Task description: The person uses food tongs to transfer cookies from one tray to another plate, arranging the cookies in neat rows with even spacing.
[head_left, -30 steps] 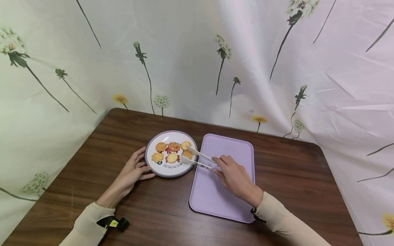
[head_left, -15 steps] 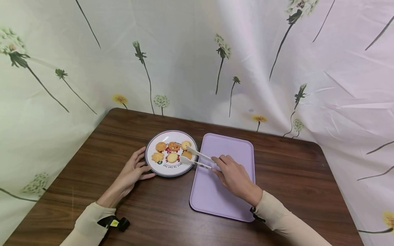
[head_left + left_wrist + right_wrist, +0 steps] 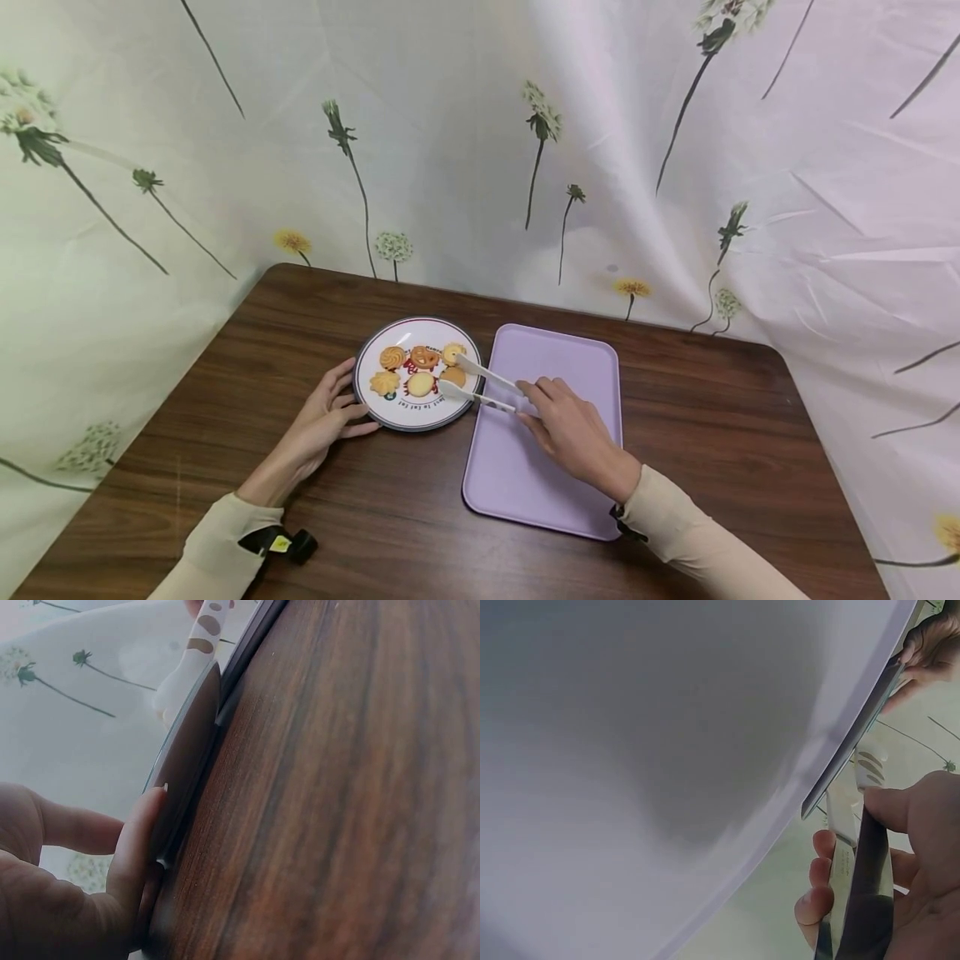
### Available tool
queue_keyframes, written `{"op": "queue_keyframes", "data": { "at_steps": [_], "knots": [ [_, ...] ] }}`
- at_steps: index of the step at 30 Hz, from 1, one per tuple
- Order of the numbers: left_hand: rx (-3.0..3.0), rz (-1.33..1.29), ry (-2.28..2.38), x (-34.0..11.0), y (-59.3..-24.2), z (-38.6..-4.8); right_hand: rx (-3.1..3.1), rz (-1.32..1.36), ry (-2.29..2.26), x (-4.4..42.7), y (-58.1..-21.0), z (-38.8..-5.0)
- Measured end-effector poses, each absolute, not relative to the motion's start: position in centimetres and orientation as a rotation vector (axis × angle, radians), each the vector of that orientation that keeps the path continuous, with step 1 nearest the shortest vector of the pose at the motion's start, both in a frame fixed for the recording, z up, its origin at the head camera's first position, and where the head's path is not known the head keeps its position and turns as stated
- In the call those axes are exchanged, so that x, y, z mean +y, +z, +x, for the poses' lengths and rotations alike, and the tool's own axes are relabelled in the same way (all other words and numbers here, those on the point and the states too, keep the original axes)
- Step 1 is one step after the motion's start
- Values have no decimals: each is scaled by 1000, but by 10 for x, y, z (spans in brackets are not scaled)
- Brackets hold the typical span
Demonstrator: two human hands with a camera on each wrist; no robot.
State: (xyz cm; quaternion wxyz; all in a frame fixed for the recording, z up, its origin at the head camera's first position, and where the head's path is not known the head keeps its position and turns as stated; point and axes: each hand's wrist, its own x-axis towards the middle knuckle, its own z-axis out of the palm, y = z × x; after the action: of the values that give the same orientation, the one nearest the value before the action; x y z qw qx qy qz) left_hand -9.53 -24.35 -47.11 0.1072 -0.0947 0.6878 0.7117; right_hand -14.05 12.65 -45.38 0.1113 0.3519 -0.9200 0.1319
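My left hand (image 3: 318,421) rests against the left rim of a round white plate (image 3: 420,417) with a dark edge, fingers spread; the left wrist view shows its thumb (image 3: 135,840) along the plate's side. Several cookies lie on the plate, among them a pretzel-shaped one (image 3: 424,357) and a swirled one (image 3: 392,358). My right hand (image 3: 567,429) grips white serving tongs (image 3: 491,402), their arms spread. One tip is at the upper right cookie (image 3: 452,351), while the other lies by the tan round cookie (image 3: 453,379) below it. Whether the tips touch them is hard to tell.
A lilac rectangular tray (image 3: 510,492) lies right of the plate, under my right hand, close to the plate's rim. Both rest on a dark wooden table (image 3: 360,525). Behind stands a pale curtain (image 3: 465,167) with a dandelion print.
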Motion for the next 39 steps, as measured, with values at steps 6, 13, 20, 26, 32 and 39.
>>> {"op": "queue_keyframes", "data": {
  "at_steps": [6,13,20,26,32,39],
  "knots": [
    [2031,-278,2089,-242,-470,-96,-2698,992,412,133,-451,-138],
    [2033,-266,2085,-242,-469,-96,-2669,929,434,148,-447,-136],
    [2065,-252,2065,-244,-468,-97,-2662,803,441,169,-450,-132],
    [2071,-238,2062,-245,-469,-98,-2631,683,446,194,-453,-131],
    [2063,-240,2067,-244,-471,-97,-2641,519,464,219,-454,-128],
    [2058,-250,2062,-244,-472,-96,-2671,345,488,246,-460,-122]
  ]
}}
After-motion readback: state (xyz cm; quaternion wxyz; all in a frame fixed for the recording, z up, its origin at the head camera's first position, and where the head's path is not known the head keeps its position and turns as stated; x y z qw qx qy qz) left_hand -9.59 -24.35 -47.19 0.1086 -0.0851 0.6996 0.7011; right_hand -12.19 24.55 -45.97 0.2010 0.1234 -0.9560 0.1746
